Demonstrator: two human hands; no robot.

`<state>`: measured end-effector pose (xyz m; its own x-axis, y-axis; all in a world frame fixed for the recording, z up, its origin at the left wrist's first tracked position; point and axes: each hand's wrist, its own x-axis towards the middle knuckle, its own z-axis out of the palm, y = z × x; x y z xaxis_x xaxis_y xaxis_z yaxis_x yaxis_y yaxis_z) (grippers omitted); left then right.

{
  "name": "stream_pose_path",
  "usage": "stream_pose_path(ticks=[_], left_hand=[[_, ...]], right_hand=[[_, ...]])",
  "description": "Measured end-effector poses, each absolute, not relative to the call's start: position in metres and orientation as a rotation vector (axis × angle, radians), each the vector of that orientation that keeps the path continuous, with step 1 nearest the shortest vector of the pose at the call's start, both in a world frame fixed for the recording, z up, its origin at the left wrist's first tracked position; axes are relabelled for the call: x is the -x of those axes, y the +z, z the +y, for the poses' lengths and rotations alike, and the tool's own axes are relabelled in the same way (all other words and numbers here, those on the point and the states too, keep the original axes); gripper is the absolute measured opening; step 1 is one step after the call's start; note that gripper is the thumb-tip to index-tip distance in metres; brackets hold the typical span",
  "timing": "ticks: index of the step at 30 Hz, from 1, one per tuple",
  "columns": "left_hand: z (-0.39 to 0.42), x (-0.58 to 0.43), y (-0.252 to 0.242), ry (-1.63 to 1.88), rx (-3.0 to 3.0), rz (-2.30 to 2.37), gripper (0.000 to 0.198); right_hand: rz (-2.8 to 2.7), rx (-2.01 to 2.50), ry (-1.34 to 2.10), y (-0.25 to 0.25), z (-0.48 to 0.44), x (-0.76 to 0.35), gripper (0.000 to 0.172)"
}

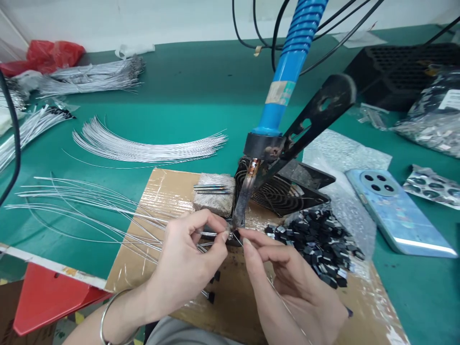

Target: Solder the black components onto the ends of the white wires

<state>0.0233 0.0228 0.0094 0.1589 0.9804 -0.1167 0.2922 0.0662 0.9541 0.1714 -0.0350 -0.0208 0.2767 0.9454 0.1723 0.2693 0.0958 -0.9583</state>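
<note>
Where fingertips meet, hands (230,249) pinching thin wire (212,234) under soldering iron (247,191), joint hidden.

A blue phone (397,214) lies on the green bench (201,96) at four o'clock. Red bag (50,53) sits at ten o'clock, black tray (402,67) at two.

No text, brand or number could be read. The pale label (280,92) on the blue soldering iron handle (293,62) was blurred, and the white tag (451,99) on the bag at right was too small.
</note>
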Motion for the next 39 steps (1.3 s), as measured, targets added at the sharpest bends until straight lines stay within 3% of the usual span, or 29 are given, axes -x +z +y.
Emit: stream_pose_path(ticks=[10,15,18,25,29,34,37,39], left_hand=[[0.024,-0.024,0.012,0.826,-1.424,1.352,0.011],[0.024,-0.025,0.013,0.843,-1.408,1.328,0.011],[0.024,-0.025,0.012,0.845,-1.407,1.328,0.01],[0.024,-0.024,0.012,0.823,-1.425,1.342,0.011],[0.024,-0.024,0.013,0.829,-1.423,1.335,0.011],[0.023,-0.024,0.013,0.832,-1.421,1.33,0.011],[0.024,-0.023,0.011,0.815,-1.414,1.334,0.01],[0.024,-0.023,0.009,0.8,-1.4,1.335,0.009]], right_hand=[[-1.07,1.514,0.579,-0.023,-0.033,-0.153,0.02],[-1.325,1.34,0.801,-0.026,-0.034,-0.169,0.014],[-1.146,1.483,0.604,-0.025,-0.035,-0.163,0.016],[-1.103,1.486,0.556,-0.025,-0.033,-0.15,0.018],[-1.284,1.38,0.631,-0.031,-0.033,-0.174,0.011],[-1.436,1.263,0.778,-0.034,-0.033,-0.189,0.015],[-1.306,1.375,0.668,-0.032,-0.034,-0.172,0.012],[-1.125,1.489,0.552,-0.03,-0.034,-0.158,0.019]])
